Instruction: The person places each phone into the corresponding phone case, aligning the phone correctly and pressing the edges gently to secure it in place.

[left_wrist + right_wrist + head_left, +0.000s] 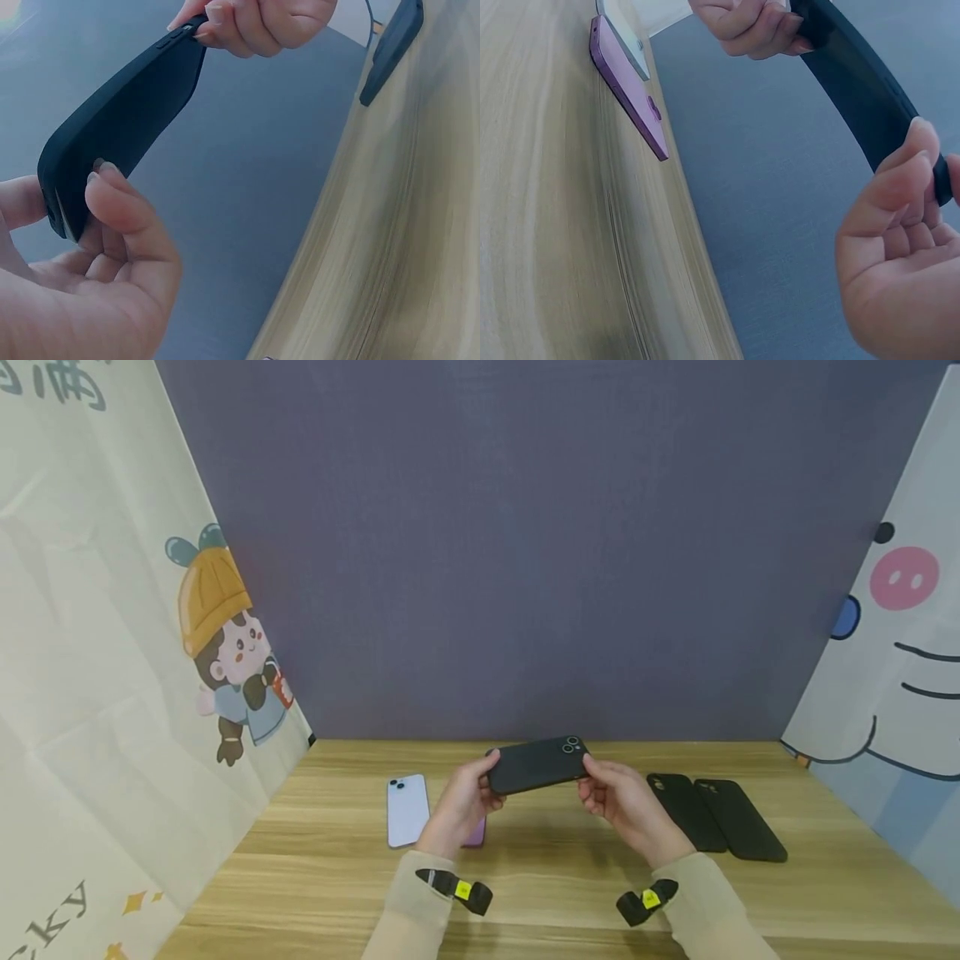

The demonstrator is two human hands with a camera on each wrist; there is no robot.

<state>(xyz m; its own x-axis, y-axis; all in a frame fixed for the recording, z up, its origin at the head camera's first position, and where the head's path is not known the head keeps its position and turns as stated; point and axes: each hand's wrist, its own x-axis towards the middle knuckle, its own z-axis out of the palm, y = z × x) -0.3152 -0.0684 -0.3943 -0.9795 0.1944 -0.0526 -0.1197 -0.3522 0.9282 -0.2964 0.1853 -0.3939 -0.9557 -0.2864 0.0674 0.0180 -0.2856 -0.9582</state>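
In the head view, a phone in a black case [532, 766] is held sideways above the table, its two camera lenses at the upper right corner. My left hand [465, 793] pinches its left end. The right end is pinched between thumb and fingers of my right hand [618, 797]. From the left wrist, a thin pale gap shows at the black case's [124, 112] near end, beside the left hand [112, 277]. A light blue phone [407, 811] lies on the table left of my left hand, and a purple phone [476, 833] is partly hidden behind that hand.
On the wooden table [555, 893], two black phone cases [686, 814] [741, 820] lie side by side to the right. A dark panel [487, 552] stands at the back. Printed cloths flank both sides. Each wrist wears a black strap with a yellow tag.
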